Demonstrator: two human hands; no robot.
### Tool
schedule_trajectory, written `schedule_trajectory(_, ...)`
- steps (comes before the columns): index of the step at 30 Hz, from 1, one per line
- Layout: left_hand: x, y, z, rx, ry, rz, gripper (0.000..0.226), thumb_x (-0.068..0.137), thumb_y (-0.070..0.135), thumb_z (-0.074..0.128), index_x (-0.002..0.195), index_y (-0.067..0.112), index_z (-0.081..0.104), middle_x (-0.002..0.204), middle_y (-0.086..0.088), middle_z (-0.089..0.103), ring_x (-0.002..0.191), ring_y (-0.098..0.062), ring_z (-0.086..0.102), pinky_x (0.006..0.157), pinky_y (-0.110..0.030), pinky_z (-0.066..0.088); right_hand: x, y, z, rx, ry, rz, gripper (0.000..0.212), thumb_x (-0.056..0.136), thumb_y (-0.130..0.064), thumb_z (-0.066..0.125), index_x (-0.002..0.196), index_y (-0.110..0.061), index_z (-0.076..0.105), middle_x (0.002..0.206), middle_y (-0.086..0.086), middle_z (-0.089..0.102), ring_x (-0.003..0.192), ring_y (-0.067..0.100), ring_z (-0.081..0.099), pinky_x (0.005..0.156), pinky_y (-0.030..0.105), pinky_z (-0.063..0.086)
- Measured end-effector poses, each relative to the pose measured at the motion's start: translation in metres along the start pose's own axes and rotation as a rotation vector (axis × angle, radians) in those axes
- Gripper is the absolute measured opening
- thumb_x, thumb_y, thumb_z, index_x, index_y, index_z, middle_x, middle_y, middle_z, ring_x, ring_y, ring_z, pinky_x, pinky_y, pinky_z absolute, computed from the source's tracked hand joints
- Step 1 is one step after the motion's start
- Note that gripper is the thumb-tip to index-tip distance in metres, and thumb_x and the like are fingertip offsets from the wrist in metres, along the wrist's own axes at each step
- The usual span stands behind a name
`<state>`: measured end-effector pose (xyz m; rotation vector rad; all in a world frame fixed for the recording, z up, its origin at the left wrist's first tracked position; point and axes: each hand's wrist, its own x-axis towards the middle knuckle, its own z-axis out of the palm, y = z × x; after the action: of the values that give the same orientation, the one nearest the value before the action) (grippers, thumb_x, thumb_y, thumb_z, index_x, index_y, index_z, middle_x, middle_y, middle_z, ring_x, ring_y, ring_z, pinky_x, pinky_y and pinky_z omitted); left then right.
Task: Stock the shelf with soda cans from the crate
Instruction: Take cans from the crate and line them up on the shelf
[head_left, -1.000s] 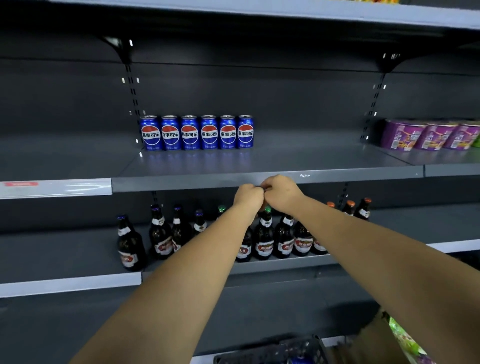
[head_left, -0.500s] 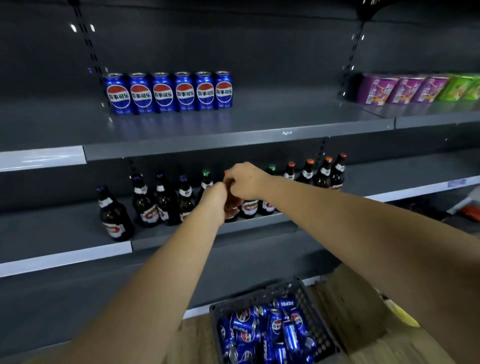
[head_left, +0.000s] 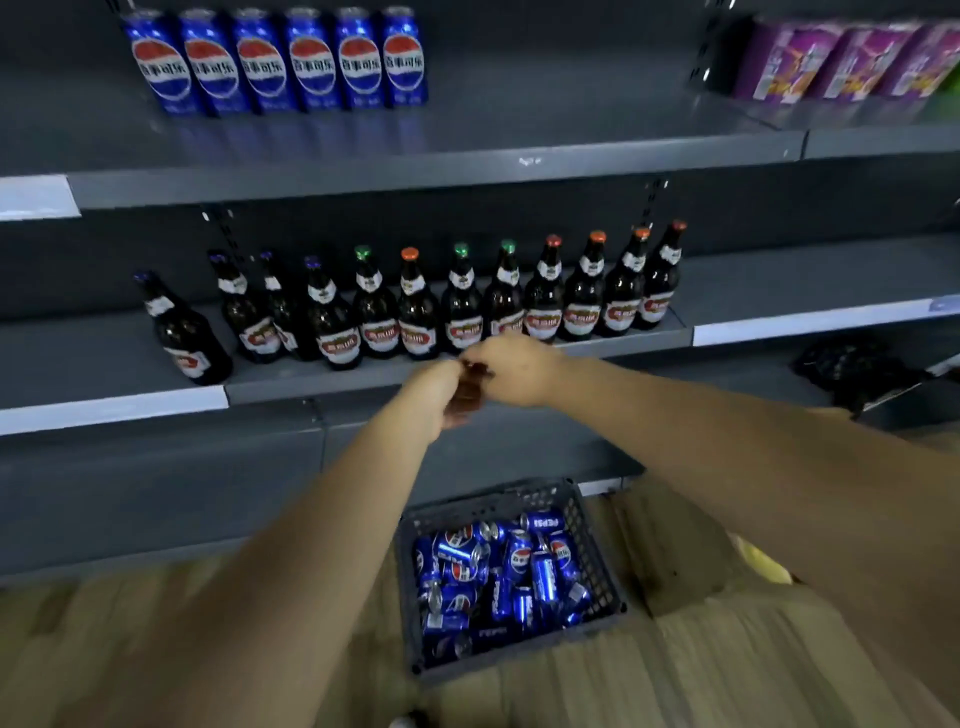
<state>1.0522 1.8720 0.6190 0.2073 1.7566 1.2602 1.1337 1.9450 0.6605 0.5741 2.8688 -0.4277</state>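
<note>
Head view has tipped downward over the last second, and the left hand (head_left: 431, 397) and right hand (head_left: 519, 369) have sunk with it, from the front edge of the grey metal upper shelf (head_left: 519, 135) to the front edge of the lower shelf (head_left: 779, 280) of brown glass bottles (head_left: 415, 312). They touch, fingers curled; blur hides whether they pinch anything, but neither holds a can. Six upright blue soda cans (head_left: 280, 62) stand at the upper shelf's back left. Many more lie jumbled in the dark perforated plastic crate (head_left: 595, 545) on the pale wooden floor (head_left: 727, 675), so another pick looks due. Purple tubs (head_left: 831, 57) sit far right.
</note>
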Motion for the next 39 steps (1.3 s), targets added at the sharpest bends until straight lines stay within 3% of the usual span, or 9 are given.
schedule_trajectory(5, 0.007, -0.056, 0.021, 0.221, -0.006, -0.024, 0.023, 0.096, 0.010, 0.044, 0.074, 0.013, 0.051, 0.069, -0.005, 0.056, 0.060, -0.016, 0.052, 0.058, -0.024, 0.038, -0.029, 0.056, 0.048, -0.084, -0.185, 0.121, 0.055, 0.094, -0.006, 0.042, 0.147, -0.018, 0.033, 0.134, 0.014, 0.052, 0.122, 0.028, 0.048, 0.094, 0.034, 0.046)
schedule_trajectory(11, 0.046, -0.132, 0.002, 0.474, -0.011, -0.101, 0.021, 0.093, 0.006, 0.048, 0.073, 0.012, 0.053, 0.069, -0.005, 0.057, 0.057, -0.016, 0.052, 0.052, -0.020, 0.042, -0.034, 0.081, 0.120, -0.085, -0.348, 0.258, 0.053, 0.093, -0.011, 0.045, 0.145, -0.017, 0.036, 0.140, 0.016, 0.044, 0.127, 0.031, 0.044, 0.101, 0.034, 0.040)
schedule_trajectory(14, 0.059, -0.165, -0.013, 0.595, 0.010, -0.150, 0.026, 0.092, 0.006, 0.049, 0.068, 0.015, 0.053, 0.076, -0.009, 0.061, 0.050, -0.014, 0.056, 0.055, -0.020, 0.041, -0.031, 0.078, 0.160, -0.039, -0.385, 0.260, 0.053, 0.092, -0.011, 0.046, 0.144, -0.021, 0.037, 0.137, 0.013, 0.047, 0.121, 0.029, 0.049, 0.087, 0.027, 0.042)
schedule_trajectory(18, 0.075, -0.211, -0.025, 0.604, 0.026, -0.232, 0.027, 0.094, 0.001, 0.046, 0.069, 0.010, 0.050, 0.065, -0.008, 0.053, 0.047, -0.016, 0.050, 0.027, -0.012, 0.032, -0.024, 0.076, 0.218, -0.067, -0.503, 0.252, 0.057, 0.093, -0.010, 0.042, 0.147, -0.022, 0.030, 0.146, 0.013, 0.039, 0.130, 0.029, 0.042, 0.096, 0.031, 0.040)
schedule_trajectory(21, 0.089, -0.242, -0.031, 0.549, 0.047, -0.309, 0.030, 0.093, 0.003, 0.046, 0.064, 0.010, 0.051, 0.049, -0.003, 0.055, 0.030, -0.009, 0.050, 0.038, -0.018, 0.036, -0.017, 0.080, 0.259, -0.010, -0.558, 0.261, 0.059, 0.093, -0.007, 0.041, 0.149, -0.021, 0.027, 0.147, 0.014, 0.037, 0.129, 0.031, 0.042, 0.093, 0.032, 0.041)
schedule_trajectory(25, 0.107, -0.289, -0.036, 0.381, 0.075, -0.467, 0.025, 0.093, 0.006, 0.047, 0.068, 0.007, 0.051, 0.045, -0.003, 0.057, 0.037, -0.013, 0.053, 0.045, -0.021, 0.036, -0.017, 0.087, 0.312, 0.095, -0.609, 0.284, 0.059, 0.094, -0.008, 0.043, 0.149, -0.020, 0.026, 0.146, 0.018, 0.037, 0.124, 0.033, 0.046, 0.081, 0.031, 0.041)
schedule_trajectory(29, 0.134, -0.341, -0.032, 0.384, 0.092, -0.553, 0.028, 0.095, 0.011, 0.048, 0.068, 0.005, 0.050, 0.049, -0.005, 0.053, 0.031, -0.011, 0.050, 0.049, -0.022, 0.033, -0.014, 0.100, 0.363, 0.160, -0.621, 0.293, 0.053, 0.096, -0.010, 0.042, 0.147, -0.016, 0.031, 0.134, 0.021, 0.047, 0.101, 0.032, 0.055, 0.071, 0.030, 0.043)
schedule_trajectory(34, 0.181, -0.408, -0.014, 0.318, 0.070, -0.605, 0.025, 0.097, 0.012, 0.047, 0.073, 0.007, 0.051, 0.066, -0.007, 0.051, 0.054, -0.016, 0.046, 0.052, -0.025, 0.034, -0.005, 0.129, 0.446, 0.183, -0.530, 0.318, 0.043, 0.095, -0.011, 0.043, 0.138, -0.015, 0.043, 0.124, 0.018, 0.054, 0.093, 0.026, 0.053, 0.066, 0.027, 0.040)
schedule_trajectory(39, 0.237, -0.472, 0.005, 0.302, 0.022, -0.491, 0.012, 0.096, 0.012, 0.049, 0.102, 0.006, 0.058, 0.073, -0.007, 0.059, 0.062, -0.017, 0.055, 0.055, -0.026, 0.042, 0.029, 0.162, 0.535, 0.160, -0.441, 0.384, 0.040, 0.091, -0.010, 0.044, 0.130, -0.014, 0.050, 0.128, 0.015, 0.053, 0.114, 0.032, 0.051, 0.083, 0.031, 0.042)
